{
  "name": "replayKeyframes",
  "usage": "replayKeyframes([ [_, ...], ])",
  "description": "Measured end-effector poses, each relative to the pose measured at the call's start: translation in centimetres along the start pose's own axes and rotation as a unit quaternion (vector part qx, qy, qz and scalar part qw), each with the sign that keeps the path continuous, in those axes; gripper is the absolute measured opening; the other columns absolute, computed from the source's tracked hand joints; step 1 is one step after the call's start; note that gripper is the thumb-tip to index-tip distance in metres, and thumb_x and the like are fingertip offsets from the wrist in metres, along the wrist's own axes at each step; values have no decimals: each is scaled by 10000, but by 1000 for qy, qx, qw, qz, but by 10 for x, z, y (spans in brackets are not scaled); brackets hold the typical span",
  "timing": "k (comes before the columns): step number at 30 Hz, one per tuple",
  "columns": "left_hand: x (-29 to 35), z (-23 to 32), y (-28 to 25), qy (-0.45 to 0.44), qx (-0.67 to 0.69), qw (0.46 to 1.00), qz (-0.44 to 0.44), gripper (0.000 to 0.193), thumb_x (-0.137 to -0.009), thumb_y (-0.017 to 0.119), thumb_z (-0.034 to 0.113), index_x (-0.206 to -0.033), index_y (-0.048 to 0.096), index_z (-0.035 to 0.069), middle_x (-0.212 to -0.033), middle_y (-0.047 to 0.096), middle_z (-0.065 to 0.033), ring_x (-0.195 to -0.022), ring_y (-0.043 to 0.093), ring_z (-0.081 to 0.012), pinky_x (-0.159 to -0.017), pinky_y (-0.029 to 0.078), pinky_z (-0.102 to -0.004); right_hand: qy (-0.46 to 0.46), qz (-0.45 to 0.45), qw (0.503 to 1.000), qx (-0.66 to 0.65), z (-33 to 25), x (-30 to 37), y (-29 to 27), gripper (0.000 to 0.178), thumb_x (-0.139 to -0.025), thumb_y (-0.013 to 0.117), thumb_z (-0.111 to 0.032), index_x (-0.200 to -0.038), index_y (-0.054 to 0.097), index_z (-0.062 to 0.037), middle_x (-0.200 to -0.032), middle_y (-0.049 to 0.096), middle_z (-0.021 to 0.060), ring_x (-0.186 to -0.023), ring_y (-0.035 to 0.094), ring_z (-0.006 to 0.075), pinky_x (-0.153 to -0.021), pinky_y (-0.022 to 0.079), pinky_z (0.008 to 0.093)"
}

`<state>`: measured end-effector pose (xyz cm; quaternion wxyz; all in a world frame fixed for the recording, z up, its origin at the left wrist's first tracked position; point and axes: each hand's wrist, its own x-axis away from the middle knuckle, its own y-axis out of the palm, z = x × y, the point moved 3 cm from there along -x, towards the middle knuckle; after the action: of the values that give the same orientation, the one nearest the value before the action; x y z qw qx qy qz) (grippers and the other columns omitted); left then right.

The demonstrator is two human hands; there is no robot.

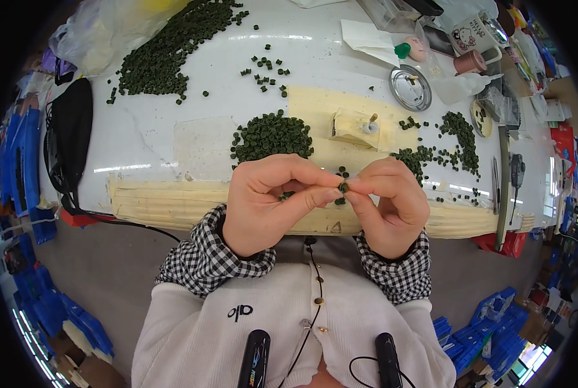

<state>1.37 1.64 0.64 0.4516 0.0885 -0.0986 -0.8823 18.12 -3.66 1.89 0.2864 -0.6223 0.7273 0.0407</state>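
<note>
Near the table's front edge, my left hand and my right hand meet fingertip to fingertip. Both pinch one small dark green spool-shaped piece between thumb and forefinger. A few more such pieces lie just behind and below the fingertips, partly hidden by them. Beyond my left hand is a round heap of the green pieces. Past my right hand, a looser spread of green pieces runs to the right. A block wrapped in cream tape, with a short peg standing on it, sits behind the fingertips.
A large pile of green pieces lies at the far left beside a clear plastic bag. A round metal lid, a white mug and a thread spool stand at the right. Cream tape covers the front edge.
</note>
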Motion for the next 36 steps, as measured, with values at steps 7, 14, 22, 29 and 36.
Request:
replayKeyframes([
  [7, 0, 2, 2, -29, 17, 999, 5, 125, -852, 663, -25, -973, 666, -53, -889, 678, -89, -801, 649, -104, -730, 533, -218, -88, 14, 994, 59, -3, -2, 1, 255, -679, 747, 83, -903, 688, -24, -837, 630, 63, -727, 606, 194, -628, 491, 278],
  [14, 0, -2, 2, -59, 50, 997, 8, 126, -857, 665, -15, -978, 663, -48, -873, 681, -84, -789, 642, -95, -722, 531, -213, -114, 24, 990, 77, -2, -1, 2, 281, -665, 754, 85, -913, 696, -35, -828, 622, 49, -716, 598, 189, -609, 486, 273],
  [22, -3, 0, 1, -20, 18, 1000, 13, 144, -850, 663, -23, -991, 658, -56, -944, 660, -91, -833, 643, -105, -741, 530, -220, -95, 46, 989, 108, -5, -4, 0, 270, -679, 752, 65, -923, 689, -31, -842, 625, 72, -731, 603, 206, -624, 490, 294],
  [29, -7, 1, -3, 16, -56, 996, 66, 153, -841, 663, -38, -994, 662, -42, -919, 652, -79, -818, 641, -106, -722, 522, -218, -17, 86, 961, 263, 5, -34, -24, 227, -735, 733, 1, -954, 680, -25, -826, 595, 95, -766, 576, 242, -672, 468, 314],
  [36, -9, -3, -4, 18, -61, 994, 88, 154, -840, 661, -46, -994, 666, -35, -918, 649, -72, -809, 637, -102, -705, 513, -210, -47, 18, 947, 317, 17, -52, -19, 118, -751, 726, -46, -843, 654, -25, -792, 577, 82, -752, 535, 267, -661, 437, 354],
])
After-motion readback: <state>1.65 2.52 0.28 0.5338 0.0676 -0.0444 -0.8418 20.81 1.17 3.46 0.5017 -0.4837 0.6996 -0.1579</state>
